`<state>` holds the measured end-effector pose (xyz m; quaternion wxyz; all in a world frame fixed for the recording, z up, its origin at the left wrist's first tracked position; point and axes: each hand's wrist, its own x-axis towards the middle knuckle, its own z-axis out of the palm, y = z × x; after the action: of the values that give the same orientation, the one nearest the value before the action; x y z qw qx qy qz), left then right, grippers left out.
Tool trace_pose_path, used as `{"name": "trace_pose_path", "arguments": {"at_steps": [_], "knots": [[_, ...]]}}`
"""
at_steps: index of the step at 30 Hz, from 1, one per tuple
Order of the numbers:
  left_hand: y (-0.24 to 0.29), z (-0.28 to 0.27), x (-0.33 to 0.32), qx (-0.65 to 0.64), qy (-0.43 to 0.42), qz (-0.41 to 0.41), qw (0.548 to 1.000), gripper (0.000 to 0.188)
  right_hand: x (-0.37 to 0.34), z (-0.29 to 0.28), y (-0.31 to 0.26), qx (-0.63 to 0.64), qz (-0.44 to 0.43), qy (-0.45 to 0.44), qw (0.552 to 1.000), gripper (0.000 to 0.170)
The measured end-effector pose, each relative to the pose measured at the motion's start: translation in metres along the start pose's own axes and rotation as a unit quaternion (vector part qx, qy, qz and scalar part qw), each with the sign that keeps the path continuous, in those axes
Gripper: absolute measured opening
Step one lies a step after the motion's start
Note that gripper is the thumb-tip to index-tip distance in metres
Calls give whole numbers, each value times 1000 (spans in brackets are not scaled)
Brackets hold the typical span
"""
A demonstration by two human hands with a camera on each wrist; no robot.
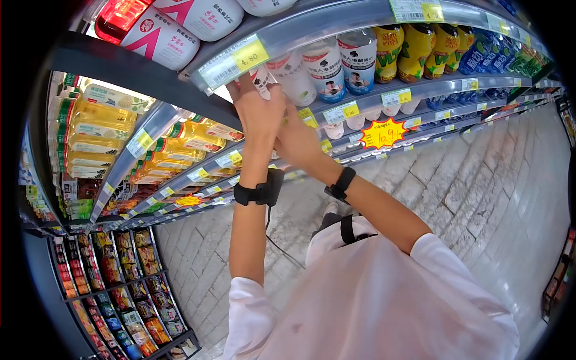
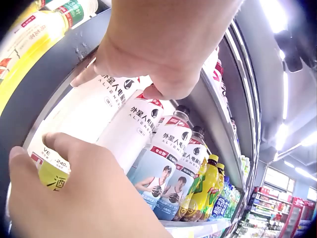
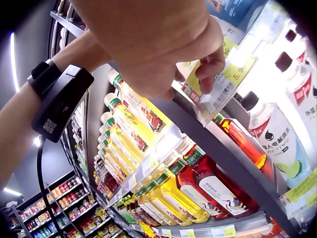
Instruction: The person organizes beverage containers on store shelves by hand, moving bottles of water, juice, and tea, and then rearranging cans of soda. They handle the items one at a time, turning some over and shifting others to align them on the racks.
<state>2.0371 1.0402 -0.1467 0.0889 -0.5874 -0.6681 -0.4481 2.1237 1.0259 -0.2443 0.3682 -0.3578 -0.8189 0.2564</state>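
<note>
In the left wrist view, my left hand (image 2: 158, 49) spans the top of a white sports drink bottle (image 2: 94, 109), fingers on one side and thumb on the other. The palm hides its cap. Low in front of that bottle is my right hand (image 2: 84, 193), its curled fingers at a yellow tag (image 2: 52, 174). In the right wrist view, the right hand (image 3: 163, 59) has its fingers bent over a yellow tag (image 3: 192, 82), beside a price label (image 3: 225, 94). From the head, the left hand (image 1: 261, 111) overlaps the right hand (image 1: 298, 141) at the shelf edge.
Blue-labelled bottles (image 1: 357, 60) and yellow bottles (image 1: 417, 51) stand further right on the shelf. A dark upright panel (image 3: 223, 153) parts them from yellow tea bottles (image 1: 99, 120). Large white bottles (image 1: 162, 39) fill the shelf above. Tiled floor (image 1: 420, 174) lies below.
</note>
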Motion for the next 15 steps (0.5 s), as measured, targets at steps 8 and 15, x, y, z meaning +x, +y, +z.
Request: {"name": "trace_pose_path", "arguments": {"at_steps": [8,15], "knots": [[-6,6,-8,52,-29,31,998,74,-2,6,12,12,-10,-28,999,49],[14,7,-19,60,10,75,995,77,-22,-26,21,37,-15,-32,999,44]]}}
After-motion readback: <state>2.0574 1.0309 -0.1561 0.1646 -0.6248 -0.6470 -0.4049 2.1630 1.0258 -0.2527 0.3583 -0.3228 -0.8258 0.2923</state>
